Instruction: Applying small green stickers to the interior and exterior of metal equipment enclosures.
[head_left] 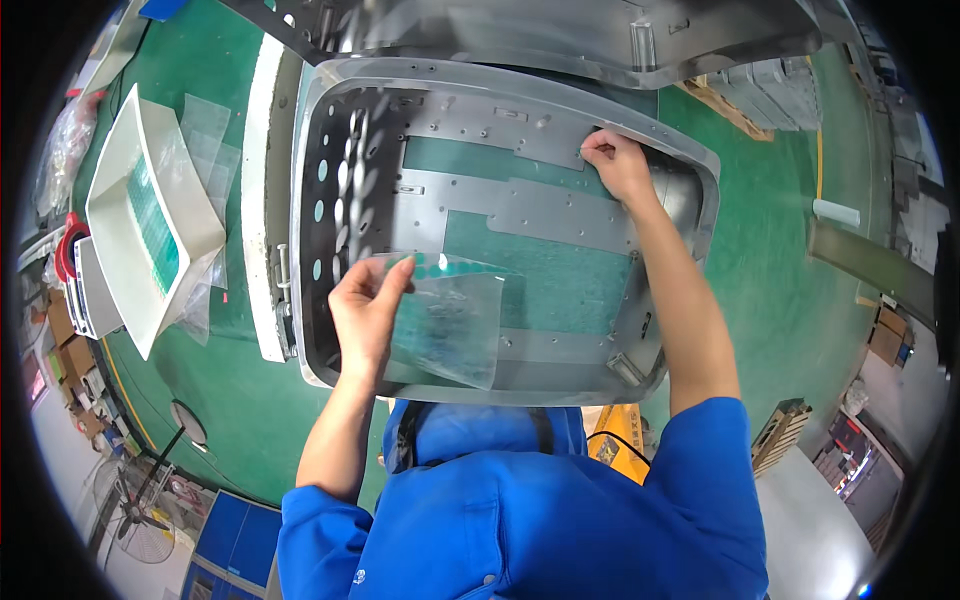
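Observation:
My left hand [366, 308] pinches the upper left corner of a clear plastic sheet [450, 335]. A row of round green stickers [440, 268] runs along the sheet's top edge. The sheet hangs over the near part of a large grey metal housing [505, 72] with an open frame inside. Farther off to the right, my right hand [620, 168] has thumb and forefinger pressed together at the edge of a perforated metal plate [480, 125] within the housing. Whatever lies between those fingertips is too small to make out. Green floor shows through the frame's openings.
Beyond the housing stands another large grey metal part [560, 35]. A white tub [200, 215] and loose clear sheets [210, 150] are on the left. Stacked grey parts [770, 95] sit on a pallet at the far right; a fan [140, 515] stands lower left.

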